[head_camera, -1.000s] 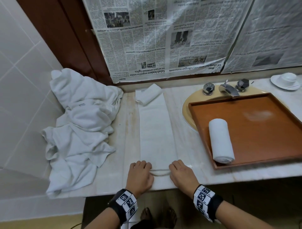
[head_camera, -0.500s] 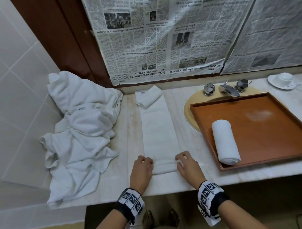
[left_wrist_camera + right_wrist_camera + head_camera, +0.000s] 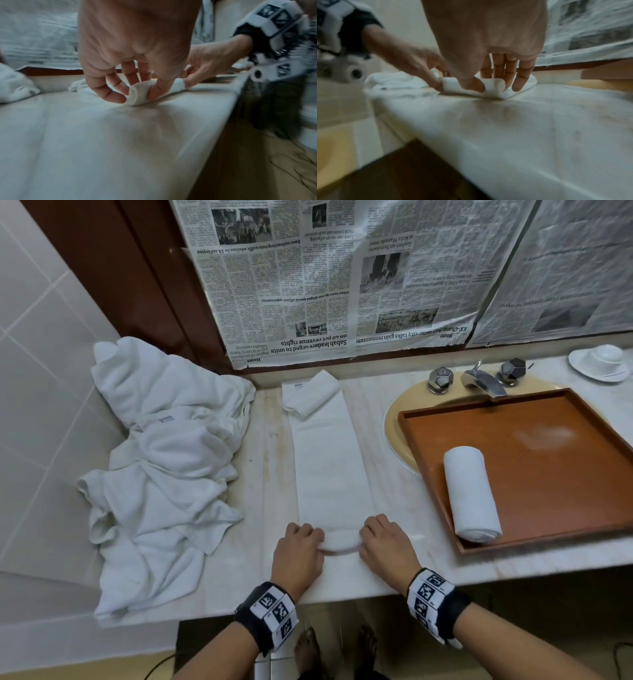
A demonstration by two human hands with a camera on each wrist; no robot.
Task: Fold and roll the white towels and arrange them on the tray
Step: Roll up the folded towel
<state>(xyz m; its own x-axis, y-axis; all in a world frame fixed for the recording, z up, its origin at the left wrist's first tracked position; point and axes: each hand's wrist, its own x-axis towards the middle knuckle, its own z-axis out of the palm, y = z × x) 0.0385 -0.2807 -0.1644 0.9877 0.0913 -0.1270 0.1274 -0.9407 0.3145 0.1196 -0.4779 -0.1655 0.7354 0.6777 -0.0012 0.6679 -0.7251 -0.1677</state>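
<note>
Rolling begun: my left hand (image 3: 301,546) and right hand (image 3: 382,542) each pinch an end of the small roll (image 3: 340,542) at the near end of the folded towel (image 3: 330,460) on the counter (image 3: 394,491). Risk, as I judge it: uneven push makes the roll cone or skew; slack grip leaves it loose. Tray (image 3: 565,474) holds one finished roll (image 3: 471,494).

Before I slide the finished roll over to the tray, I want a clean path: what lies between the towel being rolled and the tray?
Only bare marble counter between the folded towel and the tray, in the head view.
</note>
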